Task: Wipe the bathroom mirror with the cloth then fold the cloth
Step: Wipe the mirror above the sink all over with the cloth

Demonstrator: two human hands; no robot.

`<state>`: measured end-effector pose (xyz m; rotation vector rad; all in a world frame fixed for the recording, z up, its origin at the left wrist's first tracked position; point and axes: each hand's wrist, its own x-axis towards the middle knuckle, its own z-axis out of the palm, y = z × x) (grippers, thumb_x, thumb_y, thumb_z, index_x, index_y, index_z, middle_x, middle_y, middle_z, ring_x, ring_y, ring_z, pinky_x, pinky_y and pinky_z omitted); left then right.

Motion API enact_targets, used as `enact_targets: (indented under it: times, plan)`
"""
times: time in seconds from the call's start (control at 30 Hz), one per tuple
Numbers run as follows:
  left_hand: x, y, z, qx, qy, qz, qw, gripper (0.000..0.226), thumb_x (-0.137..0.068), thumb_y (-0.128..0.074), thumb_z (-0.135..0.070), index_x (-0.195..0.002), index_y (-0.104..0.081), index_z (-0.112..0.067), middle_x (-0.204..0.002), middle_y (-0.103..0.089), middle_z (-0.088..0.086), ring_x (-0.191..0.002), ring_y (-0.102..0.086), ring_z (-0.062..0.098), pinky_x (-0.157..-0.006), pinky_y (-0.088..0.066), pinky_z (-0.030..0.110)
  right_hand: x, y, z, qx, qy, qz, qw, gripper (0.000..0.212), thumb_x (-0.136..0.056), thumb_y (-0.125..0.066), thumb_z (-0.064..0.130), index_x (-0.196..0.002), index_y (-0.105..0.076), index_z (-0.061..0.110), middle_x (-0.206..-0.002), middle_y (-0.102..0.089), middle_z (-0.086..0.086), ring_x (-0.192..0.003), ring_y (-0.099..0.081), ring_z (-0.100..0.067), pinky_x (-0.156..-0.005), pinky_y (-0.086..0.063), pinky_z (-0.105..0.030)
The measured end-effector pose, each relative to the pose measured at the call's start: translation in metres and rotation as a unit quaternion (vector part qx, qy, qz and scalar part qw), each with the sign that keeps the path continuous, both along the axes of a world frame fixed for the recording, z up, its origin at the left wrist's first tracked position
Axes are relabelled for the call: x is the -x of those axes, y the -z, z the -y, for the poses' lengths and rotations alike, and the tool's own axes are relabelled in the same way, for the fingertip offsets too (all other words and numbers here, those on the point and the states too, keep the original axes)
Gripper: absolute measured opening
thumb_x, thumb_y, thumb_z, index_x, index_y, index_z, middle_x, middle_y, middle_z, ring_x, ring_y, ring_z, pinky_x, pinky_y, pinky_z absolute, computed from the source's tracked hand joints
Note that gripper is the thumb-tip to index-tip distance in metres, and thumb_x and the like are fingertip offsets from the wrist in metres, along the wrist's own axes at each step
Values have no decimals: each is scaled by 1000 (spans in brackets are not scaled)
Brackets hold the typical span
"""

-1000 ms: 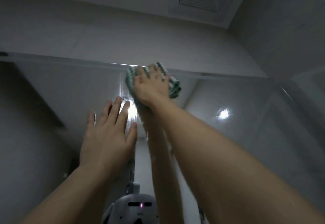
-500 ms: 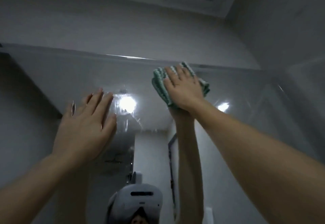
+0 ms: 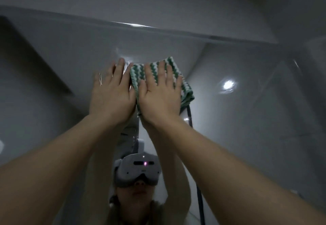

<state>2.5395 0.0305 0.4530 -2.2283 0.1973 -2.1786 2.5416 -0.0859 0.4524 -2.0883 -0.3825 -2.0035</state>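
Right hand (image 3: 159,97) flat, hiding most of cloth (image 3: 185,90); left hand (image 3: 111,94) flat on mirror (image 3: 70,57).

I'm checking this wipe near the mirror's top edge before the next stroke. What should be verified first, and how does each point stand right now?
1. Right hand flat on the cloth, fingers straight: ok.
2. Cloth lies against the mirror, not dangling free: ok.
3. Left hand is off the cloth, open beside its left edge: ok.
4. Left palm actually touching the glass: cannot tell.
5. Room to stroke upward: the mirror's top edge is above the cloth, apart from it: ok.
6. Glass already clean of streaks: cannot tell, the light is dim and there is glare.
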Motion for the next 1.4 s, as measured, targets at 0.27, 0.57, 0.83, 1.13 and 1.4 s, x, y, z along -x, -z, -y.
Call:
enact_targets:
  times: [0.27,0.57,0.83,1.13,1.4]
  plan:
    - [1,17,4,20,28,-1,999,55,-101,-18,-32,-151,-7,-14,-159,-3,2,-145,-2,20,-116,0,45,2,11,48,129,23,-21,991,50,-101,-14,47,-149,-1,39,-159,7,4,-145,10,-12,-117,10,-40]
    - [1,64,3,10,44,0,999,61,-96,-13,-39,-149,-15,-10,-157,-11,6,-145,-7,20,-115,0,44,-13,58,168,-70,59,-29,995,53,-98,-13,48,-149,-5,37,-160,0,3,-146,3,-13,-117,4,-41]
    - [4,104,4,26,40,-30,998,58,-99,-11,-38,-151,-7,-13,-158,-4,3,-145,0,18,-117,3,45,-3,88,122,-219,50,-99,969,52,-102,-14,40,-151,2,28,-159,9,-6,-146,10,-22,-117,8,-46]
    - [0,133,5,36,39,-17,998,60,-97,-17,-37,-150,-13,-8,-158,-10,7,-145,-6,22,-114,4,43,0,194,9,19,1,-32,999,55,-98,-18,40,-150,-16,24,-158,-8,-10,-146,-3,-26,-117,-2,-51]
    - [7,148,4,28,41,-21,999,59,-98,-21,-35,-150,-12,-7,-158,-10,9,-145,-6,24,-115,0,46,1,201,66,135,41,-11,990,52,-99,-25,41,-149,-25,27,-157,-18,-5,-145,-12,-21,-116,-10,-48]
